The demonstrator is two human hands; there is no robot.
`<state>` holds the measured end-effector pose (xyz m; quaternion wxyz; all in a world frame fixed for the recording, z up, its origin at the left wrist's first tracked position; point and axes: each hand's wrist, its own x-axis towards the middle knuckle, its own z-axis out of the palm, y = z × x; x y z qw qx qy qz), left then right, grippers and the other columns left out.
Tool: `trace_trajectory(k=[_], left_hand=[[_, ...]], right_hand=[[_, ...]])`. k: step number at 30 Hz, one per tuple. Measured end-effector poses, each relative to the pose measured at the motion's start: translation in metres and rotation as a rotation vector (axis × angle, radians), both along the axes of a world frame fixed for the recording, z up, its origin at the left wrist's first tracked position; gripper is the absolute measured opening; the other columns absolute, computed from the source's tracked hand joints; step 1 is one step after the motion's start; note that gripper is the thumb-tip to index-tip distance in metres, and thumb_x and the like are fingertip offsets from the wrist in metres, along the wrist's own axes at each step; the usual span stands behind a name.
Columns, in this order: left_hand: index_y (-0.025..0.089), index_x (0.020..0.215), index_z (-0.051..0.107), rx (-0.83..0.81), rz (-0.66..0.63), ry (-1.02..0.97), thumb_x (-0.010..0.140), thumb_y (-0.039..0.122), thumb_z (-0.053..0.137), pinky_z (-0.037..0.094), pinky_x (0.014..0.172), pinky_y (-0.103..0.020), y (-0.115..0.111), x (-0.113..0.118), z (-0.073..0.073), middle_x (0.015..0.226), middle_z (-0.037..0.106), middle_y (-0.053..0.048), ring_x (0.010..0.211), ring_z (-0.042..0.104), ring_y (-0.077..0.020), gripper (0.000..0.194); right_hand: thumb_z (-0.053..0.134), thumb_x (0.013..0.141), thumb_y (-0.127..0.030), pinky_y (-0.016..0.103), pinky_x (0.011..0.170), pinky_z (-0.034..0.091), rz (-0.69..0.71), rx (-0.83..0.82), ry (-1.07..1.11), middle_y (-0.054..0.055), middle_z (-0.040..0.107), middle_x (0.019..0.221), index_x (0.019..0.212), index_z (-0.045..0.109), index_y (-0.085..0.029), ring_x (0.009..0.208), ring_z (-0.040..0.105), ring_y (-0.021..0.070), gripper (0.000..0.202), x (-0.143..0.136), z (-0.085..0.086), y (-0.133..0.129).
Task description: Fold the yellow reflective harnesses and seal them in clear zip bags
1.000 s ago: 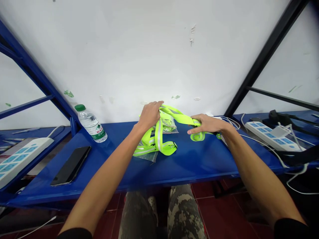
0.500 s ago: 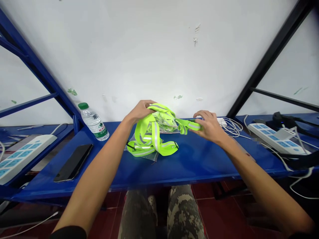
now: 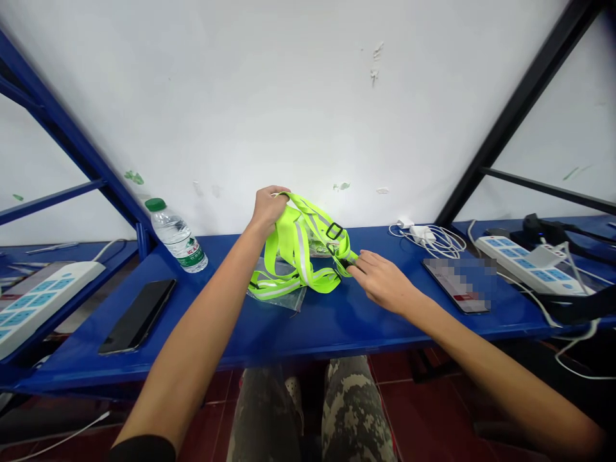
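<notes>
A neon-yellow reflective vest (image 3: 303, 251) made of straps with silver stripes is bunched above the middle of the blue table (image 3: 375, 327). My left hand (image 3: 270, 208) grips its upper left part and holds the straps raised. At its lower right end, my right hand (image 3: 378, 277) is closed on a strap near a dark clip. A black slide buckle (image 3: 334, 231) shows on the strap between my hands. Beneath the vest lies a clear plastic bag (image 3: 289, 300), partly covered. More of the bundle behind the straps is hidden.
To the left are a water bottle (image 3: 180, 237) with a green cap and a black phone (image 3: 138, 316). White chargers with coiled cable (image 3: 433, 240) and another phone-like device (image 3: 455, 285) lie to the right. Power strips (image 3: 51, 301) flank both sides; a wall rises behind.
My right hand has moved left and down with its strap end, closer to the bundle. My left hand has risen slightly, and the buckle now shows.
</notes>
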<state>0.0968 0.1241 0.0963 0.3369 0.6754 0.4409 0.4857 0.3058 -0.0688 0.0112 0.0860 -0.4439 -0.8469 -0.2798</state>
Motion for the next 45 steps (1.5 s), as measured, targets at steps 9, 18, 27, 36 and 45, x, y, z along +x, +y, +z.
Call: trace_trajectory(k=[9, 18, 27, 36, 45], left_hand=[[0.017, 0.093, 0.072, -0.420, -0.258, 0.179, 0.063, 0.015, 0.069, 0.049, 0.054, -0.028, 0.000, -0.019, -0.017, 0.071, 0.070, -0.005, 0.057, 0.064, -0.0188, 0.030], [0.016, 0.090, 0.071, -0.450, -0.381, -0.075, 0.068, 0.013, 0.066, 0.051, 0.061, -0.028, -0.004, -0.011, -0.020, 0.078, 0.071, -0.006, 0.063, 0.064, -0.0167, 0.023], [0.016, 0.095, 0.071, -0.463, -0.618, -0.187, 0.077, 0.012, 0.053, 0.052, 0.066, -0.029, -0.047, 0.021, -0.001, 0.084, 0.070, -0.007, 0.072, 0.065, -0.0170, 0.025], [0.015, 0.094, 0.069, -0.344, -0.431, -0.250, 0.067, 0.010, 0.055, 0.050, 0.058, -0.026, -0.024, 0.007, -0.013, 0.076, 0.068, -0.004, 0.063, 0.063, -0.0153, 0.031], [0.014, 0.096, 0.064, -0.560, -0.493, 0.024, 0.056, 0.005, 0.064, 0.052, 0.056, -0.028, -0.010, -0.010, -0.027, 0.077, 0.070, -0.007, 0.060, 0.066, -0.0184, 0.040]], right_hand=[[0.054, 0.085, -0.020, 0.030, 0.057, 0.047, -0.204, 0.642, 0.737, 0.004, 0.062, 0.071, 0.112, 0.056, -0.016, 0.057, 0.058, 0.0168, 0.028, 0.024, 0.013, 0.009], [0.051, 0.084, -0.020, 0.030, 0.070, 0.055, 0.077, -0.407, 1.164, 0.008, 0.065, 0.117, 0.114, 0.055, -0.022, 0.097, 0.066, 0.0193, 0.030, 0.024, 0.040, 0.001], [0.066, 0.081, -0.027, 0.040, 0.085, 0.055, 0.069, -0.475, 0.943, 0.010, 0.062, 0.122, 0.122, 0.055, -0.022, 0.109, 0.060, 0.0248, 0.043, 0.005, 0.012, 0.022], [0.062, 0.072, -0.014, 0.046, 0.094, 0.047, 0.235, -0.204, 0.681, 0.009, 0.064, 0.108, 0.064, 0.039, -0.023, 0.116, 0.054, 0.0290, 0.026, -0.001, 0.024, 0.024], [0.073, 0.059, -0.020, 0.032, 0.066, 0.043, -0.120, 0.242, 0.940, 0.001, 0.054, 0.083, 0.082, 0.049, -0.022, 0.073, 0.050, 0.0173, 0.033, 0.037, 0.073, 0.001]])
